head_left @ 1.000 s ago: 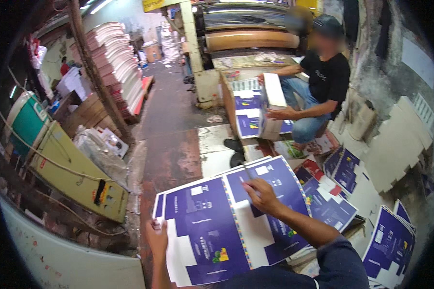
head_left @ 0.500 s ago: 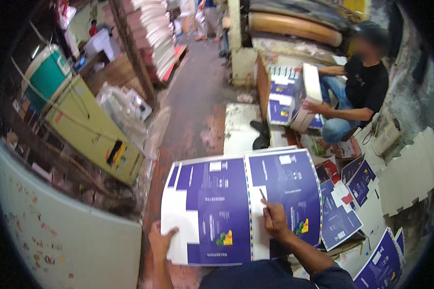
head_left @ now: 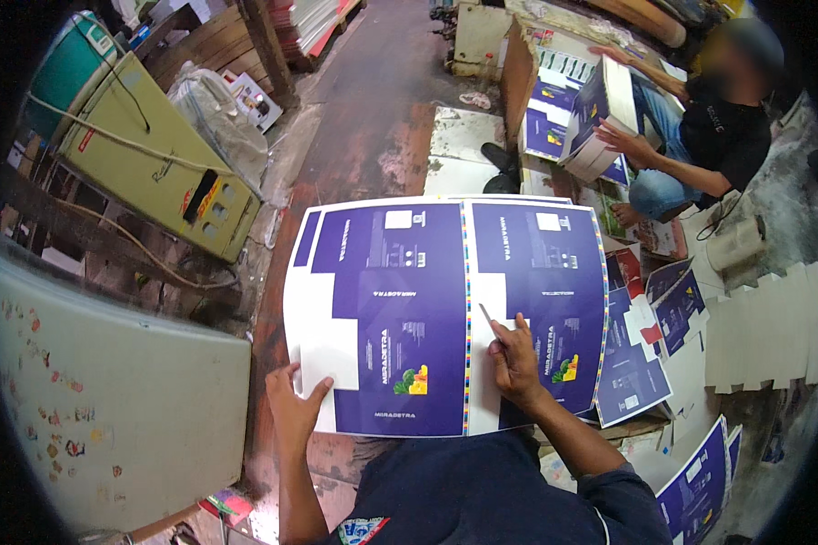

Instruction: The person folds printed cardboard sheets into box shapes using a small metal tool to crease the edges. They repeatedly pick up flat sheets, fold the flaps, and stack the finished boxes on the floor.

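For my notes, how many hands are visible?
4: left hand at the printed sheet's left edge, right hand over it; co-worker's lower hand and upper hand at the bundle.

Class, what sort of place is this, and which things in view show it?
It looks like a small printing or packaging workshop: a large purple printed sheet is spread before the person, similar sheets lie to the right, and a co-worker handles a thick stack.

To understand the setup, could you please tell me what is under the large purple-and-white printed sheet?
Past the far edge of the printed sheet, a thin strip of another sheet shows. The rest underneath is covered, so how many sheets lie there cannot be told.
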The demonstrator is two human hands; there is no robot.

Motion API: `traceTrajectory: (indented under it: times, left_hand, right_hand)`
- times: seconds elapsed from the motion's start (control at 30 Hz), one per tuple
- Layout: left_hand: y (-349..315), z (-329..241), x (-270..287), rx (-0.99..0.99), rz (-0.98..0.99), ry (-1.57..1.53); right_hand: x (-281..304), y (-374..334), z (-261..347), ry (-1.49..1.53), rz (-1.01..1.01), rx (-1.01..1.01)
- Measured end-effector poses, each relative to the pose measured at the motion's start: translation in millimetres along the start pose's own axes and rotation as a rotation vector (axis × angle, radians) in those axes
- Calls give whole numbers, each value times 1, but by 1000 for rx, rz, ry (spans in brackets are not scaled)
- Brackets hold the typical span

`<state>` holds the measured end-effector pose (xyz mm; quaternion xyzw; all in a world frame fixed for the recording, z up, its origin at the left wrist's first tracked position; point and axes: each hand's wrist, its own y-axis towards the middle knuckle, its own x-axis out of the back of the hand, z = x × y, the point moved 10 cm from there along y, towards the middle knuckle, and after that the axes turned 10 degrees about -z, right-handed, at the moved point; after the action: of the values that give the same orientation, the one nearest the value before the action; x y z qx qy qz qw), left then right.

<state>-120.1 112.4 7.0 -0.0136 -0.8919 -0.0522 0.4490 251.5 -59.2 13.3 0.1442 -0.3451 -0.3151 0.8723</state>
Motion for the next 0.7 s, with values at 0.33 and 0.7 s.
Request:
traceTrajectory:
  times: [0.33,0.7]
  left_hand:
    - [-18,-12,-31,388,455,-745]
    - [-11,-73,-50,209,376,-850]
  right_hand:
    - [3,55,-6,24,-29,55]
    - [229,200,121,244,-755,246]
